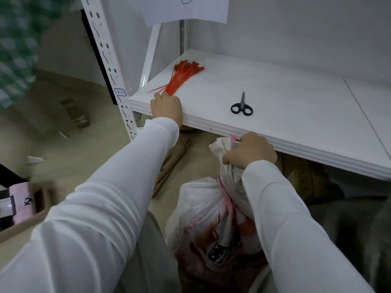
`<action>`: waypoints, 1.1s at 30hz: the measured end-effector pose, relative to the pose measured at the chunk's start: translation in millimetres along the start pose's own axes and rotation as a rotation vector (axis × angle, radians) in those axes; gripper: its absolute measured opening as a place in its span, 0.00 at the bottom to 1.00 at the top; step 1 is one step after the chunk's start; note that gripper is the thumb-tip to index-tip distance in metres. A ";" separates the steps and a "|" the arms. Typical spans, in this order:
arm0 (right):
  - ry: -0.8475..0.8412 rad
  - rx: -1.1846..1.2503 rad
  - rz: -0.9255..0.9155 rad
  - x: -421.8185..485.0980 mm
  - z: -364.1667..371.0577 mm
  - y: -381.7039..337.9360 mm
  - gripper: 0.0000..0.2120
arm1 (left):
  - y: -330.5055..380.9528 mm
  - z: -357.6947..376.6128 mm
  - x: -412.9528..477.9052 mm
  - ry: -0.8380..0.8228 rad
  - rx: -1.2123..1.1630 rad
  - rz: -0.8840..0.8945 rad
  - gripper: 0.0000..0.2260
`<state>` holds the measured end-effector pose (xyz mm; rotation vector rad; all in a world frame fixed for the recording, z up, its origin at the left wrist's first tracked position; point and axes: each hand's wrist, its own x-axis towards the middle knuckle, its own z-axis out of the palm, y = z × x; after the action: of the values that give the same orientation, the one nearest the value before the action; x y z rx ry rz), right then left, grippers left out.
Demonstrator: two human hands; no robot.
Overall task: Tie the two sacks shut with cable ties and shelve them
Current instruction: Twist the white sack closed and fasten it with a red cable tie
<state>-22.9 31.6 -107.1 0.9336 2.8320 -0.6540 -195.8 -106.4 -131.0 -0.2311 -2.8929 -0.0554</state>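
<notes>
1. Head view, first risk: my right hand (250, 150) is clenched round the gathered neck of the sack (211, 218), just under the front edge of the shelf (275, 98). The sack looks full. If this one-handed grip slackens while I reach, the gather would likely fall open.
2. Second risk: the cable ties (182, 77) lie in a loose bundle at the shelf's left front corner. Drawing one out by its tail could drag others over the edge.
3. My left hand (167, 107) lies on the tails of the ties with its fingers curled over them. I cannot tell whether a tie is pinched.
4. The sack stands on the floor below the shelf, well apart from the ties. No tie shows round its neck.
5. The scissors (241, 106) lie on the shelf, touched by neither hand. I cannot identify a second sack.
</notes>
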 end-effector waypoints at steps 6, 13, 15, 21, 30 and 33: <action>0.011 -0.005 -0.012 0.6 3.6 1.2 0.15 | -12.0 -0.1 10.0 0.103 -0.120 -0.043 0.11; 0.026 -0.023 -0.026 2.2 7.5 1.9 0.18 | -19.3 -2.8 10.0 0.064 -0.255 -0.166 0.11; 0.028 -0.022 -0.026 3.9 9.4 2.1 0.19 | -19.9 -1.6 9.0 0.053 -0.289 -0.189 0.10; 0.028 -0.033 -0.037 5.4 11.2 2.4 0.20 | -17.0 -7.4 8.2 0.049 -0.421 -0.241 0.09; 0.032 -0.034 -0.046 5.8 12.1 4.9 0.20 | -6.9 -12.2 11.8 -0.049 -0.504 -0.205 0.10; 0.030 -0.035 -0.052 6.2 12.7 5.7 0.20 | -4.4 -10.4 13.6 -0.136 -0.544 -0.162 0.09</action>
<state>-25.2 33.7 -122.1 0.8746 2.8927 -0.5992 -207.1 -109.2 -117.8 -0.0920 -2.9591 -0.8898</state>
